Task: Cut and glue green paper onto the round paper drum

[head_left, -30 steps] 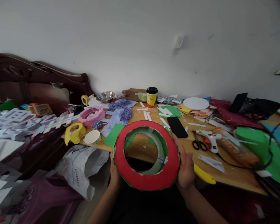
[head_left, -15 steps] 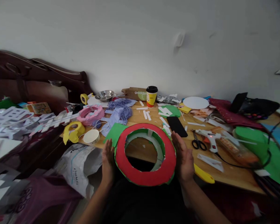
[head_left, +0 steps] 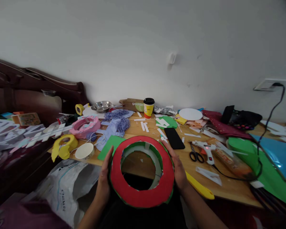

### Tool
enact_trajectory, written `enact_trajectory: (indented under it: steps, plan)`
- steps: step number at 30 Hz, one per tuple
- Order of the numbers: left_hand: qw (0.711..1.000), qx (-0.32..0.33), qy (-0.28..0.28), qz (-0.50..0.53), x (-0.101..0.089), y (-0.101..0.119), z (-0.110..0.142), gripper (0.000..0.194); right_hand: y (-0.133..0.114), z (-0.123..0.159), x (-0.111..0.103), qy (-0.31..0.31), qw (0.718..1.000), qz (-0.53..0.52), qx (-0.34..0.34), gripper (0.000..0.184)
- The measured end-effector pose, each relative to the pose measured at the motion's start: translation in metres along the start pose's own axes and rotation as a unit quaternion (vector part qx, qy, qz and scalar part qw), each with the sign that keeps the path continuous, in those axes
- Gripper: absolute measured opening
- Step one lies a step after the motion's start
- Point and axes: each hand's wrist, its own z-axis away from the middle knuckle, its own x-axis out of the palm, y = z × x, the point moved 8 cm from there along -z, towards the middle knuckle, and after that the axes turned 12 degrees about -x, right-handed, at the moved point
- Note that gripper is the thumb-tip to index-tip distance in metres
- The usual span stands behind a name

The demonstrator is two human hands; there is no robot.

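Observation:
A thick cardboard ring [head_left: 143, 198] with a red paper face, green sides and a pale, partly green inner wall is tilted towards me at the table's front edge. My left hand [head_left: 104, 179] presses on its left side, fingers pointing up along the rim. On the opposite side my right hand [head_left: 177, 168] grips the rim, its fingers reaching up near the black phone [head_left: 174, 138]. The ring's underside is hidden. Behind its upper left lies a green paper sheet [head_left: 111, 147].
Scissors [head_left: 195, 155] and a lit hot glue gun [head_left: 208, 151] with its cord lie to the right. A yellow utility knife [head_left: 200, 187] sits by my right forearm. At the back stands a lidded cup [head_left: 148, 108]. Left are a pink ring [head_left: 85, 127] and yellow paper ring [head_left: 65, 146].
Both hands have closed in from beside the ring onto its sides. My view has turned right and tilted up slightly, bringing a wall socket into sight.

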Motion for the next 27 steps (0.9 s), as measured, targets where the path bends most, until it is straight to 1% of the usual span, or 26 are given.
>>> enact_trajectory:
  steps: [2, 5, 8, 9, 11, 13, 14, 15, 17, 18, 20, 22, 23, 24, 27]
  plan:
    - [1.000, 0.009, 0.001, -0.014, 0.000, 0.002, 0.000, 0.073, 0.003, 0.000, -0.002, 0.014, 1.000, -0.018, -0.015, 0.064]
    - [0.998, 0.024, -0.012, -0.063, 0.002, 0.004, 0.000, 0.066, 0.008, -0.001, -0.001, 0.012, 0.999, -0.039, -0.005, 0.064]
    - [0.996, 0.049, -0.017, -0.079, 0.002, 0.009, 0.000, 0.065, 0.005, -0.001, -0.001, 0.025, 0.998, -0.056, -0.012, 0.062]
    - [0.996, 0.058, -0.008, -0.068, -0.001, 0.011, 0.000, 0.066, 0.001, 0.000, -0.003, 0.041, 0.997, -0.055, -0.028, 0.060]
    - [0.996, 0.070, 0.036, -0.035, -0.014, 0.013, 0.000, 0.065, -0.007, 0.009, -0.011, 0.082, 0.994, -0.031, -0.071, 0.055]
    - [0.993, 0.079, 0.079, -0.026, -0.029, 0.012, 0.002, 0.063, -0.013, 0.025, -0.019, 0.118, 0.987, 0.026, -0.102, 0.053]
    - [0.992, 0.081, 0.087, -0.031, -0.035, 0.009, 0.004, 0.062, -0.014, 0.036, -0.023, 0.131, 0.984, 0.059, -0.108, 0.053]
    - [0.992, 0.080, 0.087, -0.040, -0.040, 0.005, 0.007, 0.061, -0.013, 0.047, -0.026, 0.143, 0.980, 0.089, -0.106, 0.054]
    - [0.992, 0.073, 0.076, -0.065, -0.047, -0.006, 0.013, 0.060, -0.004, 0.070, -0.033, 0.160, 0.976, 0.126, -0.074, 0.056]
    - [0.992, 0.064, 0.070, -0.078, -0.049, -0.013, 0.016, 0.059, 0.004, 0.080, -0.036, 0.163, 0.976, 0.135, -0.046, 0.058]
    - [0.991, 0.041, 0.060, -0.114, -0.049, -0.027, 0.020, 0.056, 0.024, 0.094, -0.037, 0.147, 0.977, 0.152, 0.033, 0.062]
    - [0.987, 0.022, 0.055, -0.147, -0.048, -0.038, 0.020, 0.054, 0.040, 0.102, -0.037, 0.128, 0.971, 0.175, 0.101, 0.063]
    - [0.986, 0.017, 0.057, -0.157, -0.048, -0.042, 0.018, 0.054, 0.043, 0.103, -0.039, 0.135, 0.969, 0.179, 0.107, 0.062]
    - [0.984, 0.015, 0.061, -0.165, -0.048, -0.044, 0.016, 0.054, 0.041, 0.102, -0.042, 0.144, 0.968, 0.179, 0.097, 0.060]
    - [0.979, 0.018, 0.074, -0.190, -0.048, -0.041, 0.008, 0.051, 0.019, 0.102, -0.058, 0.188, 0.965, 0.180, 0.026, 0.053]
